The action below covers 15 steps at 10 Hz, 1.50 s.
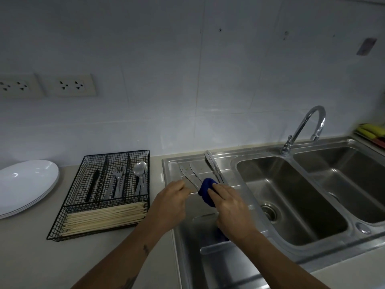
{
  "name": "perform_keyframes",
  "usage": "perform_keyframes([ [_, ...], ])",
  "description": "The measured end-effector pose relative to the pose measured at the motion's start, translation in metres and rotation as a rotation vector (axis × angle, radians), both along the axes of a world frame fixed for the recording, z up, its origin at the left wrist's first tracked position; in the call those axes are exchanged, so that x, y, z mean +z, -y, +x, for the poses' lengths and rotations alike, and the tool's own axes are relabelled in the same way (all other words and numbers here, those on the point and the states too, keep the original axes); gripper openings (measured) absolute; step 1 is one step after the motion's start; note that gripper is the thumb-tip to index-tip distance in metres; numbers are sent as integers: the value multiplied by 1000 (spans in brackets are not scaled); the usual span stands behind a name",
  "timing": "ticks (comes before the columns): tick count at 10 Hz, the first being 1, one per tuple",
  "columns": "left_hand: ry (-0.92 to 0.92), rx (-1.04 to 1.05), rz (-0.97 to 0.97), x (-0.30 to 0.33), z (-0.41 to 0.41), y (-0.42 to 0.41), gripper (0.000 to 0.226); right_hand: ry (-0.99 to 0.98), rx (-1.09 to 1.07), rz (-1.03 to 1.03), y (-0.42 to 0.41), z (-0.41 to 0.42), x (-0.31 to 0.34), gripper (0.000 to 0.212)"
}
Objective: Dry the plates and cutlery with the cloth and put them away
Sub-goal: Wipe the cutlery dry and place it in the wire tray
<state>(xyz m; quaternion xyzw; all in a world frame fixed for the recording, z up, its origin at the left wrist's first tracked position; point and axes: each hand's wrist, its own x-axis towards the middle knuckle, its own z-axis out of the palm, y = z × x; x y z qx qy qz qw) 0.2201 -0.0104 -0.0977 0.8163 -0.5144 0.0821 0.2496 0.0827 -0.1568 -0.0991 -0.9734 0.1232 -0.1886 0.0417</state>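
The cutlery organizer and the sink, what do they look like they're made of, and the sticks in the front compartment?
The cutlery organizer looks like black-coated wire mesh: a thin open grid you can see through. The sink appears to be brushed stainless steel, grey with soft, dull reflections. The chopsticks in the front compartment look like pale wood or bamboo, matte and cream-coloured; which one can't be told from here.

A stack of plates (27,184) sits at the counter's left edge; the wire cutlery tray (100,230) lies to its right. Right again, knives (187,174) lie on the sink's drainboard (227,163), left of two basins (291,201), with the faucet (306,126) behind.
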Motion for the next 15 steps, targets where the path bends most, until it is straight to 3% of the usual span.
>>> perform_keyframes([
  [2, -76, 81, -57, 2, 14, -10, 23, 11, 89, -9, -6, 27, 3, 69],
  [3, -237, 228, -179, -1, 20, -27, 24, -11, 42, 48, 1, 40, 3, 73],
  [5, -1162, 792, -658, -1, 69, -58, 23, 33, 121, 149, -11, 74, 2, 70],
  [6, -1284, 900, -698, 5, 102, -73, 10, 11, 147, 180, -18, 83, -10, 72],
  [7, -1276, 977, -688, 3, 131, -80, 12, 0, 160, 207, -24, 92, -17, 70],
  [9, -947, 993, -338, -31, 188, -83, 27, -19, 150, 204, -23, 107, -24, 70],
  [12, -696, 892, -28, -45, 174, -76, 20, -51, 78, 228, -13, 113, -37, 67],
  [13, -630, 891, -91, -42, 161, -74, 18, -43, 48, 259, -8, 107, -38, 65],
  [14, -466, 852, -175, -33, 141, -59, 33, -41, 8, 287, -1, 97, -36, 64],
  [15, -470, 693, -202, -31, 114, -26, 26, -34, -50, 300, 9, 84, -33, 64],
])
